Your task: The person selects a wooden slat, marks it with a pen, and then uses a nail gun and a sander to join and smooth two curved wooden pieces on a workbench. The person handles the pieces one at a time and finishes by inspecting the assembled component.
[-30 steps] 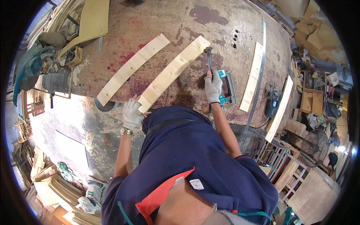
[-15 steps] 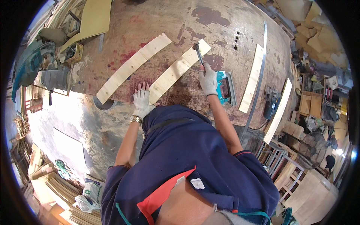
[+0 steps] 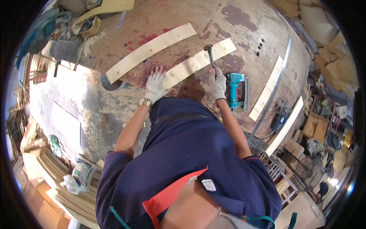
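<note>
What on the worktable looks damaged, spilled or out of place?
The worktable looks worn: red stains beside the leftmost wooden strip, dark patches and small holes farther right. The stains seem old and dry; no fresh spill shows.

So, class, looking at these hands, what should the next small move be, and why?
Probably a light tap of the hammer on the board: the right hand grips it with its head around the board's far edge, and the left hand lies at the near end, apart from the head. Whether the head already touches is unclear.
</note>
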### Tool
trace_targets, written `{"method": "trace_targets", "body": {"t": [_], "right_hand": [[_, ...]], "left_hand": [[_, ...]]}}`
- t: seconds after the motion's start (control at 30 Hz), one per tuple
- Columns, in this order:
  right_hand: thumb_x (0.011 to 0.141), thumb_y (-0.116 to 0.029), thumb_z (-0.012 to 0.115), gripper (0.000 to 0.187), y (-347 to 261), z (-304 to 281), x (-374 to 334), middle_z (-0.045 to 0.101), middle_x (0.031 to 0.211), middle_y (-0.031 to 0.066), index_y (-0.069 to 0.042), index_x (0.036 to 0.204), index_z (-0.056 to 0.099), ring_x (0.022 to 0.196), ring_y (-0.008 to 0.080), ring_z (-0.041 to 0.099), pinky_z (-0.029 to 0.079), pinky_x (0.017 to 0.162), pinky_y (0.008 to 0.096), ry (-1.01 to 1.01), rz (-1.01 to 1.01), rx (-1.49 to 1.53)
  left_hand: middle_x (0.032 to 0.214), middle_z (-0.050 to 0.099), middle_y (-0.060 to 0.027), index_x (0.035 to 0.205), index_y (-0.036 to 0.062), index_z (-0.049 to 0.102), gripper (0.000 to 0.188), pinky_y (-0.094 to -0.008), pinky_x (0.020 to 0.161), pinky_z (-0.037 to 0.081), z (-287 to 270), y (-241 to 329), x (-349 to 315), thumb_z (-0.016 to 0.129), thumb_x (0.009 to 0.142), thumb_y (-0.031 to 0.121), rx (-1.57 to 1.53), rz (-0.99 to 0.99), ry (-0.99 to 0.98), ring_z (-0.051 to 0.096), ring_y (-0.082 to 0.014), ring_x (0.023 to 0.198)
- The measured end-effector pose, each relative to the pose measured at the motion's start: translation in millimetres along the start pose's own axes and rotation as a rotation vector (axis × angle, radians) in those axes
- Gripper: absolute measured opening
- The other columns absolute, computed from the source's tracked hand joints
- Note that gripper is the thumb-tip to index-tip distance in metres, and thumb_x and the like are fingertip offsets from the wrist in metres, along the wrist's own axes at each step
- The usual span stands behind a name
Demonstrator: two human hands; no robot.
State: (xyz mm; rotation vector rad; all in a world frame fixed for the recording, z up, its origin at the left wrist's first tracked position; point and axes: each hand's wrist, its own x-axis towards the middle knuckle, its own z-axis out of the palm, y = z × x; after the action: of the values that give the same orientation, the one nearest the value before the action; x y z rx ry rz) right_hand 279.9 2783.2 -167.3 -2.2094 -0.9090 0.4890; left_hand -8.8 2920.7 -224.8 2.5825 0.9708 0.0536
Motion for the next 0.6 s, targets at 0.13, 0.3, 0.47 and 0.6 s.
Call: {"method": "trace_targets", "body": {"t": [0.13, 0.3, 0.47, 0.6], "right_hand": [[0.107, -0.031, 0.056, 0.028, -17, 4, -17, 0.059, 0.070, 0.0237, -0.004, 0.106, 0.063, 0.065, 0.0454, 0.063, 0.047, 0.061, 0.0496, -0.121, -0.152, 0.128], [0.108, -0.032, 0.055, 0.030, -23, 7, -37, 0.062, 0.076, 0.0270, -0.004, 0.113, 0.064, 0.072, 0.0456, 0.066, 0.049, 0.066, 0.0480, -0.407, -0.003, 0.077], [0.106, -0.028, 0.057, 0.027, -24, 5, -42, 0.066, 0.081, 0.0280, -0.006, 0.119, 0.064, 0.080, 0.0504, 0.068, 0.049, 0.066, 0.0544, -0.456, -0.191, 0.023], [0.106, -0.028, 0.058, 0.022, -23, 10, -43, 0.067, 0.082, 0.0278, -0.009, 0.116, 0.063, 0.081, 0.0501, 0.068, 0.049, 0.067, 0.0581, -0.504, -0.226, -0.121]], "left_hand": [[0.169, 0.037, -0.0198, 0.154, 0.0025, 0.046, 0.106, -0.0512, 0.130, 0.023, -2, 10, 22, 0.086, 0.073, 0.057, 0.054, 0.017, 0.030, 0.029, -0.0356, 0.159], [0.171, 0.034, -0.0195, 0.156, -0.0015, 0.043, 0.109, -0.0497, 0.129, 0.025, -2, 16, 23, 0.082, 0.074, 0.059, 0.097, -0.002, 0.069, 0.028, -0.0351, 0.160], [0.170, 0.035, -0.0207, 0.156, -0.0020, 0.043, 0.113, -0.0492, 0.131, 0.021, 1, 13, 23, 0.078, 0.075, 0.067, 0.224, -0.002, -0.004, 0.029, -0.0363, 0.159], [0.169, 0.035, -0.0208, 0.159, -0.0020, 0.038, 0.114, -0.0493, 0.131, 0.021, 4, 12, 25, 0.080, 0.075, 0.063, 0.075, 0.004, 0.074, 0.029, -0.0361, 0.160]]}}
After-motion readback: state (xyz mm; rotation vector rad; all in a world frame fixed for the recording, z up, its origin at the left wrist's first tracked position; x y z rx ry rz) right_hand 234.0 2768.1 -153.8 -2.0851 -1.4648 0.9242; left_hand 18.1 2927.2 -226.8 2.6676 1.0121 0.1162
